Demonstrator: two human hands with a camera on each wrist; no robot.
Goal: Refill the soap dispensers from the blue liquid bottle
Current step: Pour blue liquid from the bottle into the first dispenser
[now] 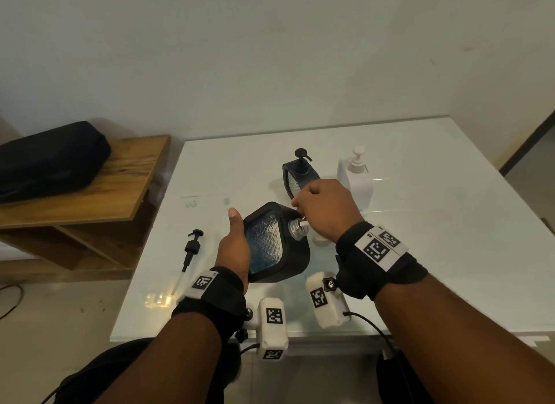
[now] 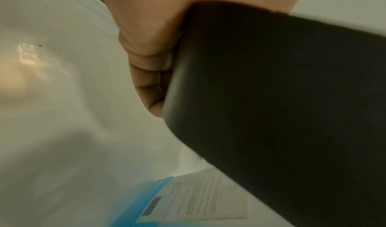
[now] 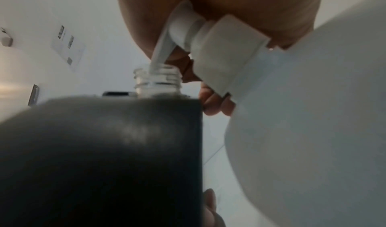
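Note:
My left hand (image 1: 232, 247) grips a black square soap dispenser (image 1: 267, 241), tilted above the table, its clear threaded neck (image 1: 295, 227) uncovered. Blue liquid shows low behind its quilted window. My right hand (image 1: 327, 211) is curled over the white pump head (image 3: 188, 32) of a pale refill bottle (image 3: 313, 131). The pump's nozzle (image 3: 158, 52) reaches into the neck (image 3: 156, 78). In the head view my right hand hides most of the bottle. The left wrist view shows my fingers (image 2: 146, 65) against the dark dispenser wall (image 2: 271, 98) and a blue label (image 2: 150, 202) below.
A loose black pump (image 1: 192, 247) lies on the white glass table (image 1: 435, 223) left of my hands. At the back stand a second black dispenser (image 1: 300, 175) with its pump on and a white pump bottle (image 1: 356, 178). A black bag (image 1: 54, 160) sits on a wooden shelf (image 1: 129, 178) at left.

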